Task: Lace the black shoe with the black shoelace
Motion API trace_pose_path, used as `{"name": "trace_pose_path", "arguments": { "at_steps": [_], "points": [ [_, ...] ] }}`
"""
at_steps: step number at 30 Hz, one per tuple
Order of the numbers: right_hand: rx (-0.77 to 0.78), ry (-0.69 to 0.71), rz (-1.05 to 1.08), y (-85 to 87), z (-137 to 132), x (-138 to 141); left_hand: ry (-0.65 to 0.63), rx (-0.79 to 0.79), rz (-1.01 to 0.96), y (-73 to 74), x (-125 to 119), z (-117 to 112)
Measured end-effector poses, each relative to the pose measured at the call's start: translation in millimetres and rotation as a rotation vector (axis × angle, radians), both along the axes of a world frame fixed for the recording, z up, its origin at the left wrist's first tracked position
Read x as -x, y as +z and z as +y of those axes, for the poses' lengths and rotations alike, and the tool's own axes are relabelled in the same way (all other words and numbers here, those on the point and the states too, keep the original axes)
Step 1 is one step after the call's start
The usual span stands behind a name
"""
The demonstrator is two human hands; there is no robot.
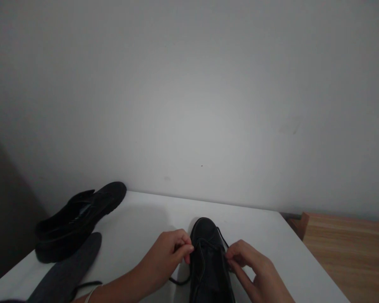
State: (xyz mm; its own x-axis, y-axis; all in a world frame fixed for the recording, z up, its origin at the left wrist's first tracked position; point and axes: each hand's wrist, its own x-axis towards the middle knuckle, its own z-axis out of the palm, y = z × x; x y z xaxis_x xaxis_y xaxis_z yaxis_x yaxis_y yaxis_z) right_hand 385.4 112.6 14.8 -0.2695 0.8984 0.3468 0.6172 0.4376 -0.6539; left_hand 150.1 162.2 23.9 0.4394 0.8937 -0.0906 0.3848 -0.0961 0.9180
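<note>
A black lace-up shoe [211, 269] lies in front of me, toe toward the wall, its opening facing me. My left hand [173, 252] is closed in a pinch at the shoe's left edge, beside the eyelets; what its fingertips hold is too dark to make out. On the other side, my right hand [249, 267] pinches the black shoelace [222, 237], which loops out beside the toe and runs to the fingertips. Another stretch of lace curls on the tabletop below my left hand. The near end of the shoe is cut off by the bottom edge.
Another black shoe [78, 214] rests at the left, near the wall. A dark grey insole [71, 269] lies beside it, partly under it. The white table [139, 210] meets a pale wall [189, 105]. Wooden furniture [347, 252] stands beyond the table's right edge.
</note>
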Motion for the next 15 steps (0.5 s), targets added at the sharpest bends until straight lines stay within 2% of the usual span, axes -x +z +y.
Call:
{"name": "trace_pose_path", "arguments": {
  "at_steps": [5, 7, 12, 15],
  "points": [
    [0.015, 0.005, -0.037, -0.5, -1, 0, 0.015, 0.073, -0.031, -13.0, -6, 0],
    [0.025, 0.005, -0.046, -1.8, -2, 0, 0.024, -0.005, -0.002, -12.1, -6, 0],
    [0.005, 0.019, -0.052, -5.3, -2, -3, 0.022, -0.331, 0.103, -2.6, 3, 1],
    [-0.001, 0.022, -0.072, -7.2, -3, -4, -0.007, -0.327, 0.128, 0.2, 6, -1]
  ]
}}
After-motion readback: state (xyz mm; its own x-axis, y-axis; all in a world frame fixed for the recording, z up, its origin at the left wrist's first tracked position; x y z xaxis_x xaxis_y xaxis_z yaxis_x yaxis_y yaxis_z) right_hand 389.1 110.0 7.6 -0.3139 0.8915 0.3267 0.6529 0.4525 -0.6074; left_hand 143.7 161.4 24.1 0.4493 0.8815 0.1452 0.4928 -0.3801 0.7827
